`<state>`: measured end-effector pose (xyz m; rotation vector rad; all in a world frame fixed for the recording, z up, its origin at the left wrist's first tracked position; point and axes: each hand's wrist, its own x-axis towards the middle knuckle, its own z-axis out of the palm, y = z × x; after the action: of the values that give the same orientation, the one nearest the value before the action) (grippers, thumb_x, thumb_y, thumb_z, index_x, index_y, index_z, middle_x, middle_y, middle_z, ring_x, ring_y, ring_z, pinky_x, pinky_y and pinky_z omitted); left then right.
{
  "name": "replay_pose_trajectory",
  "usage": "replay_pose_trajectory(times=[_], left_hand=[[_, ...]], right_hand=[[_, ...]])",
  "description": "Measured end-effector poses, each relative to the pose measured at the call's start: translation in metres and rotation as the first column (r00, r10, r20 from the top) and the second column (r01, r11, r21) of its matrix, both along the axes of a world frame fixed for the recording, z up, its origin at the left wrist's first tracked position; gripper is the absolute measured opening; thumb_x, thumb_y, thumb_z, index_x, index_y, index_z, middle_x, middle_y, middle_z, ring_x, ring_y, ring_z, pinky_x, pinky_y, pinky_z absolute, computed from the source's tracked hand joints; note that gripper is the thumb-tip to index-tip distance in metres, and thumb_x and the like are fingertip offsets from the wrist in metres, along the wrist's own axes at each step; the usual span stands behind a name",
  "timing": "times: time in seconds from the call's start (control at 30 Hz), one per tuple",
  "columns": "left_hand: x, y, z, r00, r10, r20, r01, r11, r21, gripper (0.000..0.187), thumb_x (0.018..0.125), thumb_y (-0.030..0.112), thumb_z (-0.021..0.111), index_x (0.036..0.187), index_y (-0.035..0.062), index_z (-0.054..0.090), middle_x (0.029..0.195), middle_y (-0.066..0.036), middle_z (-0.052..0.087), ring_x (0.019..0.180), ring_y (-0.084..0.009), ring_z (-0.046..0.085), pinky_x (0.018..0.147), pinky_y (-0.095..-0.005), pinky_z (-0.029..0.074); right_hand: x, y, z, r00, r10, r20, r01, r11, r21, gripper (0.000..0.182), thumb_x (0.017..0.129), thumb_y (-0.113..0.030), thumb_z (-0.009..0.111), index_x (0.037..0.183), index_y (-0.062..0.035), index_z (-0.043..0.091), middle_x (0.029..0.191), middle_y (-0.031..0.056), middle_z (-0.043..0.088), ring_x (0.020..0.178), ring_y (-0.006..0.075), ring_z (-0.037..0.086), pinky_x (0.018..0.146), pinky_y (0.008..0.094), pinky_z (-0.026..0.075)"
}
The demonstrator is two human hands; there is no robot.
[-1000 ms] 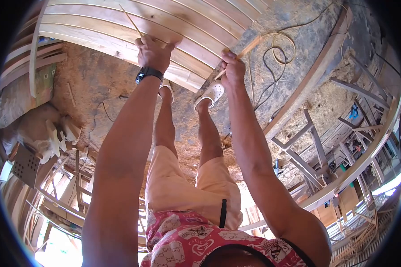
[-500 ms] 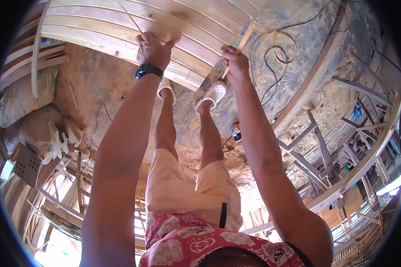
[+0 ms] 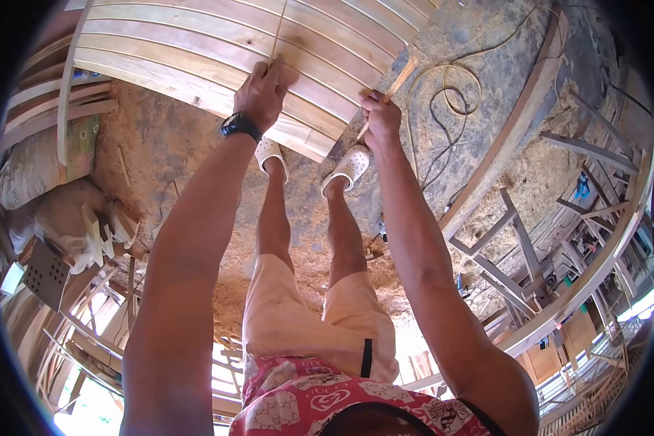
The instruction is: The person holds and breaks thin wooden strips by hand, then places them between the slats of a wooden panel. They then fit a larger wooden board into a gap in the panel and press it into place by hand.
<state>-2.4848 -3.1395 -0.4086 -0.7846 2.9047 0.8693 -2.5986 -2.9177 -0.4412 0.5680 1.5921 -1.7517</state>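
Observation:
My left hand, with a black watch at its wrist, is over the slatted wooden panel. Its fingers are closed on the lower end of a thin wooden stick, which slants up across the slats. At the panel's right end my right hand grips a narrow bundle of thin wooden strips; their ends show above and below the fist. The panel is made of pale parallel boards with dark lines between them. Part of it lies hidden behind my left hand.
My feet in white clogs stand by the panel's near edge. A coiled cable lies on the floor to the right, beside a long wooden beam. Wooden frames stand farther right. Sacks and boards are at the left.
My left hand has shifted slightly right, and its stick now leans the other way, its top farther right. My right hand still grips the strips, slightly lower in view.

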Motion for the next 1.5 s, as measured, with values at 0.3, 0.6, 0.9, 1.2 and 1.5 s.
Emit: replay_pose_trajectory(times=[0.3,0.6,0.9,1.2,1.5], left_hand=[[-0.003,-0.001,0.006,0.994,-0.039,0.101,0.04,0.999,-0.014,0.053,0.091,0.021,0.063,0.141,0.0127,0.047,0.111,-0.014,0.056,0.097,-0.0376,0.062,0.079,-0.0496,0.054],[-0.003,-0.003,0.003,0.996,-0.033,0.086,0.033,0.999,0.001,0.055,0.091,0.019,0.062,0.143,0.0158,0.046,0.11,-0.014,0.057,0.097,-0.0383,0.062,0.078,-0.0504,0.053],[0.001,-0.002,0.004,0.998,-0.044,0.039,0.045,0.999,-0.027,0.05,0.091,0.019,0.059,0.139,0.0146,0.047,0.109,-0.012,0.057,0.091,-0.0371,0.064,0.075,-0.0499,0.054],[0.004,-0.003,-0.004,0.999,-0.042,0.002,0.042,0.998,-0.054,0.046,0.095,0.024,0.057,0.139,0.0147,0.048,0.112,-0.011,0.058,0.096,-0.0358,0.064,0.078,-0.0493,0.054],[0.003,-0.004,-0.007,0.999,-0.035,0.011,0.035,0.998,-0.054,0.047,0.095,0.026,0.058,0.14,0.0159,0.047,0.112,-0.011,0.058,0.093,-0.036,0.065,0.076,-0.0489,0.055]], right_hand=[[-0.003,0.004,-0.004,1.0,-0.003,-0.018,0.003,0.999,0.033,0.012,0.081,0.001,0.073,0.092,-0.0025,0.07,0.083,-0.0016,0.064,0.071,0.0067,0.054,0.064,0.0228,0.04],[-0.054,0.041,0.059,0.966,0.239,-0.097,-0.212,0.95,0.227,0.051,0.095,-0.036,0.064,0.118,0.0093,0.063,0.112,0.0145,0.067,0.093,0.0181,0.059,0.082,0.0318,0.048],[-0.005,0.039,0.137,0.569,0.603,-0.559,-0.385,0.796,0.467,0.008,0.09,-0.008,0.069,0.092,-0.0014,0.072,0.084,0.0164,0.072,0.073,0.0201,0.071,0.062,0.029,0.054],[-0.006,0.021,0.102,0.331,0.703,-0.629,-0.38,0.71,0.593,0.01,0.088,-0.008,0.07,0.095,-0.0016,0.073,0.088,0.0146,0.073,0.079,0.0258,0.072,0.069,0.0317,0.057],[-0.003,0.01,0.082,0.227,0.713,-0.664,-0.364,0.694,0.621,0.01,0.087,-0.009,0.071,0.094,-0.0016,0.072,0.085,0.0154,0.073,0.075,0.0267,0.072,0.067,0.033,0.057]])
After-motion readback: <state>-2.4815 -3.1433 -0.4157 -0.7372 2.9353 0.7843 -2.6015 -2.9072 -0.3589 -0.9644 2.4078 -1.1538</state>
